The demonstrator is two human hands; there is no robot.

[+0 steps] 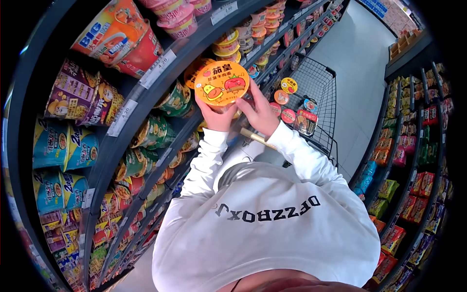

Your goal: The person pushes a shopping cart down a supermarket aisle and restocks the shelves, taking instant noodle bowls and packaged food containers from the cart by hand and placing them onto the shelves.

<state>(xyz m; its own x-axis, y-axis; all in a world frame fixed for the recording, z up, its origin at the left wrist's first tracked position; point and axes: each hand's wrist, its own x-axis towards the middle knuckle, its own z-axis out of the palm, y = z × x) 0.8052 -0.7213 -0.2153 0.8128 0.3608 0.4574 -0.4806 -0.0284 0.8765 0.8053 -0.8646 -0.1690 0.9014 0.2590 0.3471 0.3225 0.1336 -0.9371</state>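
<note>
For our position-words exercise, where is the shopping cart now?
In the head view, the shopping cart is right of centre, towards the top, just beyond the right hand, beside the left-hand shelves.

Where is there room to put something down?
The grey floor between the cart and the right-hand shelves is bare. The cart's far end, beyond its tubs, looks free too. The left-hand shelves are crowded with noodle tubs.

Pink tubs (171, 14) cut off at top; far pkgs (335, 9) v. blurry
</note>
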